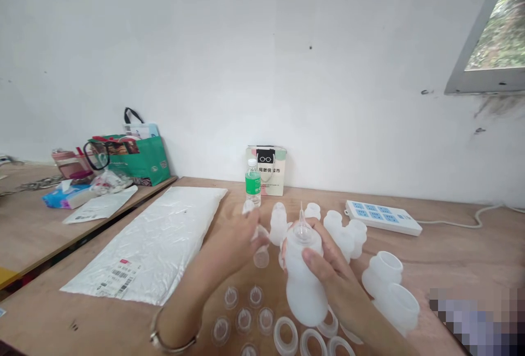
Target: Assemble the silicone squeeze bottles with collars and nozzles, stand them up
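My right hand [328, 255] is wrapped around a frosted white baby bottle [305, 290], held tilted above the table. A clear teat [302, 230] with a long thin tip sits at the bottle's mouth. To the left, my left hand [244, 233] has its fingers bent and is smeared by motion. It is near a translucent piece [261, 257], and whether it grips anything is unclear. Several loose clear teats [244, 320] lie on the table below the hands. White collar rings [286, 336] lie beside them, under the held bottle.
Open frosted bottles [388, 268] stand on the right, and a bottle with a pointed top [279, 223] stands behind. Farther back are a power strip [383, 217], a water bottle [253, 184] and a paper bag [274, 173]. A white plastic mailer [151, 241] lies left.
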A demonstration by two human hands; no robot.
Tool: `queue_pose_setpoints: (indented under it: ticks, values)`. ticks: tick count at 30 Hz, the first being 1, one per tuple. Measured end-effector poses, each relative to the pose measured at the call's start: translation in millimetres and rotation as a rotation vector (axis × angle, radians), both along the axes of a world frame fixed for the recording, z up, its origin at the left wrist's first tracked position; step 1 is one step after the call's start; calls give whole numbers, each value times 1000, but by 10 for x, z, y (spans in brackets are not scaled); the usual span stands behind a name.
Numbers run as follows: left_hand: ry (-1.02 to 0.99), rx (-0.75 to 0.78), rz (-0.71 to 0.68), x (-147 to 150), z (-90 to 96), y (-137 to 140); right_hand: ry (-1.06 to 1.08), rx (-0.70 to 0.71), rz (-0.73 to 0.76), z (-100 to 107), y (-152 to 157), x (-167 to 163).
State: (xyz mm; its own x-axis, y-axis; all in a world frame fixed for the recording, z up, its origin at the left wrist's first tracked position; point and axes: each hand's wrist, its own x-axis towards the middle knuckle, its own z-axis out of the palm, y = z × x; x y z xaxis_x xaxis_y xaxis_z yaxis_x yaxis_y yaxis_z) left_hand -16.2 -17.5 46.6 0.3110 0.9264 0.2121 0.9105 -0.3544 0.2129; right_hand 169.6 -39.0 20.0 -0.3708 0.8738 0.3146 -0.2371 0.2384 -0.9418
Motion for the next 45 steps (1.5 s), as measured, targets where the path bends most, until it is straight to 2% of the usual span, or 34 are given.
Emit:
queue_pose_setpoints:
  ticks: [1, 2, 4, 6, 8, 10, 12, 14, 16, 19, 23, 25, 28, 30, 32, 35, 40, 45]
  values:
    - [-61, 48, 23, -58, 134, -80, -3, 4, -4, 2, -1, 2]
    - [-226, 130, 36, -98, 253, -156, -4, 6, -12, 6, -3, 1]
    - [-545, 306, -21, -112, 420, -284, -18, 21, -45, 17, -14, -8]
    - [-795, 465, -118, -48, 483, -362, -45, 44, -75, 29, -28, -21]
    - [-896, 544, -206, 47, 469, -387, -63, 63, -93, 38, -34, -38]
    - [-895, 504, -277, 124, 424, -372, -81, 58, -111, 42, -28, -57]
    - [-898, 375, -350, 156, 382, -341, -101, 44, -115, 44, -12, -78]
    - [-923, 255, -409, 152, 360, -313, -110, 44, -85, 46, 7, -97]
    - [-922, 212, -425, 139, 355, -293, -113, 39, -51, 49, 21, -108]
    - [-952, 274, -344, 142, 358, -251, -128, 6, -51, 56, 28, -104]
    - [-1174, 425, -207, 150, 340, -150, -178, 59, -79, 77, 37, -60]
    - [-1148, 325, -223, 139, 333, -121, -231, 123, -90, 96, 46, -28]
    - [-898, 67, -352, 129, 352, -142, -297, 238, -113, 129, 57, 10]
    - [-754, 6, -457, 134, 379, -180, -330, 306, -122, 149, 60, 25]
    - [-690, 19, -529, 143, 404, -213, -370, 358, -124, 166, 61, 31]
    - [-659, 63, -554, 158, 419, -234, -422, 381, -130, 186, 58, 34]
    - [-656, 186, -557, 182, 423, -253, -394, 342, -149, 223, 37, 43]
    - [-686, 211, -571, 176, 405, -298, -373, 258, -79, 262, -14, 56]
